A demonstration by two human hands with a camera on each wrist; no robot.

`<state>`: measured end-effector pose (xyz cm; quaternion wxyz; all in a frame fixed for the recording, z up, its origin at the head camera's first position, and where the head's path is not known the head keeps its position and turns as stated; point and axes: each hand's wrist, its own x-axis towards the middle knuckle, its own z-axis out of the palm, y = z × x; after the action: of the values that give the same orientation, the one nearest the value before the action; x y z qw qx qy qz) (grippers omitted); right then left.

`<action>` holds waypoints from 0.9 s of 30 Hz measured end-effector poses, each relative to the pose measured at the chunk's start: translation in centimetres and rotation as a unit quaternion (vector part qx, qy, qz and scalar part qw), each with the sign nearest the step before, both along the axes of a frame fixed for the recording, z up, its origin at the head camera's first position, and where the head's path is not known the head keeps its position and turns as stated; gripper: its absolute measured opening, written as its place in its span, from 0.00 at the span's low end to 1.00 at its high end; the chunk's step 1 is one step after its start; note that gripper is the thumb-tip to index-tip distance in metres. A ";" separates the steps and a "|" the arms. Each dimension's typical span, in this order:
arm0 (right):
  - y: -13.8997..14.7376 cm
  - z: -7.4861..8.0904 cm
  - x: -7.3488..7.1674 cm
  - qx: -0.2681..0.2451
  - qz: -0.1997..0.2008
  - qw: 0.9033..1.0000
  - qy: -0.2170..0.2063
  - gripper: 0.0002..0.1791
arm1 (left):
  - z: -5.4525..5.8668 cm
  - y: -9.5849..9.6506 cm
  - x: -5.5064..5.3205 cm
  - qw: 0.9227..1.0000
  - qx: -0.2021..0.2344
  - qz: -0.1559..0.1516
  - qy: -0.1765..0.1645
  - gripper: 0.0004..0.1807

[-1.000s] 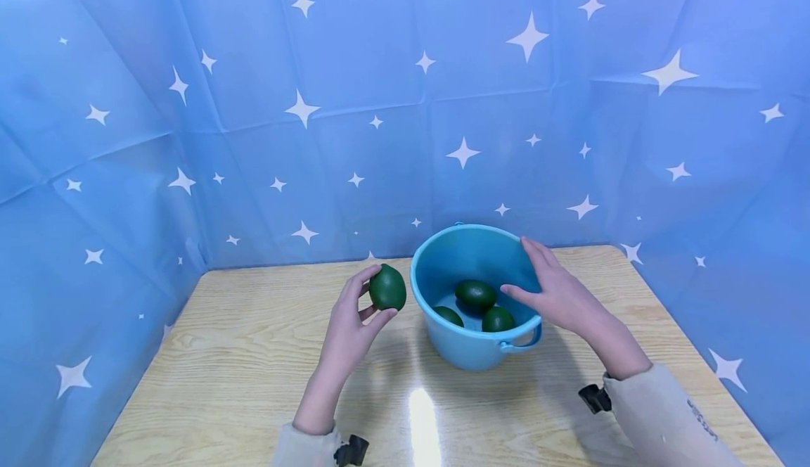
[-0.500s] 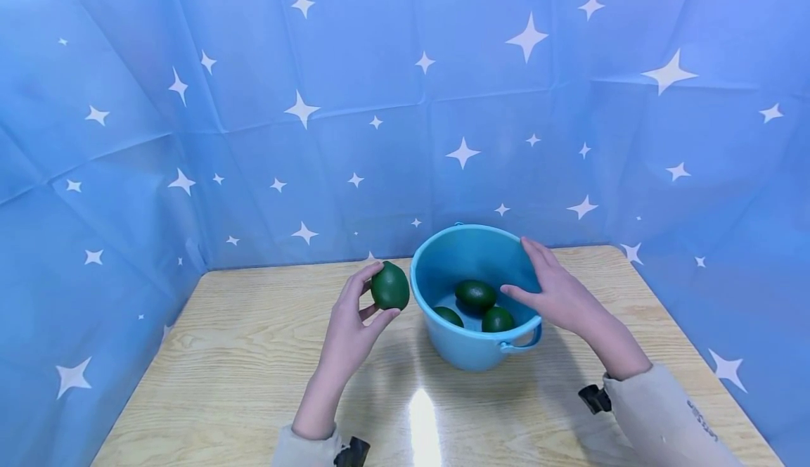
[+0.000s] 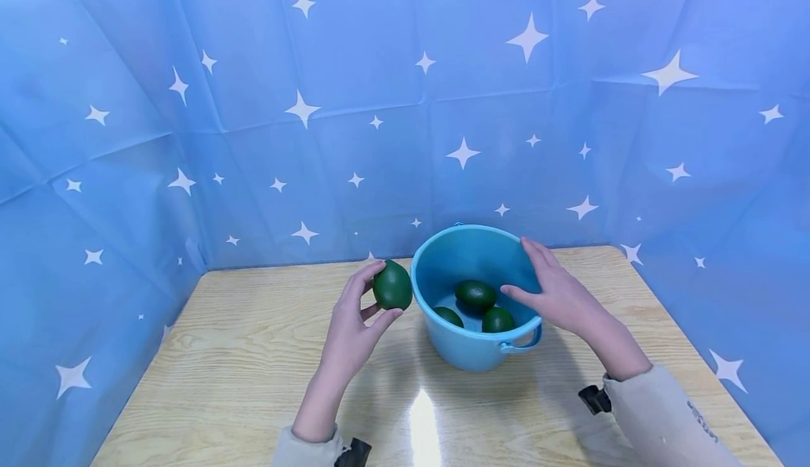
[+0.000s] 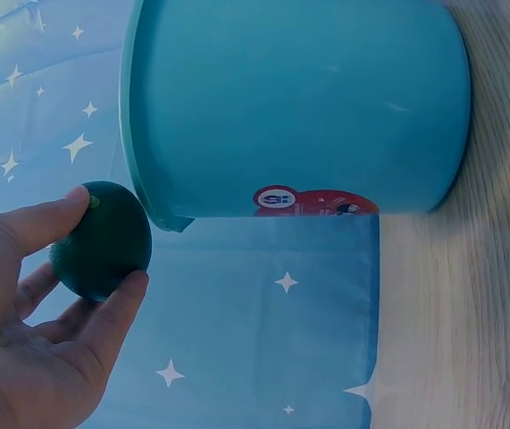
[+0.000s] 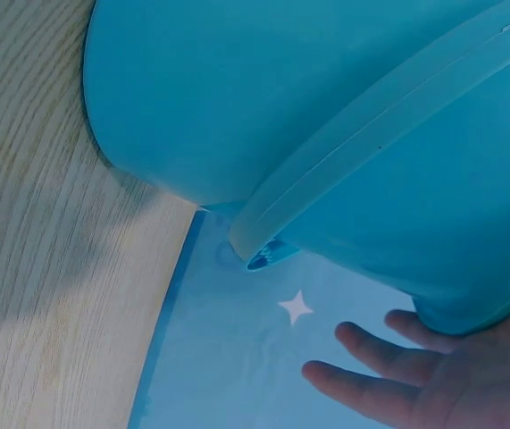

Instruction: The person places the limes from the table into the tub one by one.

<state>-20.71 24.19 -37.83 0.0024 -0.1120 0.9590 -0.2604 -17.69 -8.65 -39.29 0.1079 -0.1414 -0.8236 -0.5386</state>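
Note:
My left hand pinches a dark green avocado between its thumb and fingers, just left of the blue bucket. In the left wrist view the avocado is off the table, near the bucket's rim, its stem end by a fingertip. Inside the bucket lie three more avocados, one of them dark and glossy. My right hand straddles the bucket's right rim, thumb over the inside and fingers outside. In the right wrist view these fingers are spread and nearly straight beside the bucket's wall.
The bucket stands on a light wooden table, its handle hanging at the front right. A blue cloth with white stars rises behind the table and along both sides. A bright reflection lies on the tabletop at the front.
The left hand has brought the avocado slightly right and up, closer to the bucket's rim. The right hand, the bucket and the avocados inside have stayed in place.

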 end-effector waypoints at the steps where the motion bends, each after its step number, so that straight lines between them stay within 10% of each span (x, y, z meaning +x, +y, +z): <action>1: 0.0 0.0 0.0 0.000 0.000 1.000 0.000 0.55 | 0.0 0.0 0.0 1.000 0.001 -0.001 0.000 0.40; 27: 0.0 0.0 0.0 -0.005 0.000 1.000 -0.002 0.55 | 0.2 0.7 0.5 0.999 0.032 -0.023 -0.010 0.38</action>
<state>-20.67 24.19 -37.81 0.0032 -0.1112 0.9577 -0.2655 -17.24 -7.92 -39.05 0.0911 -0.1514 -0.8035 -0.5685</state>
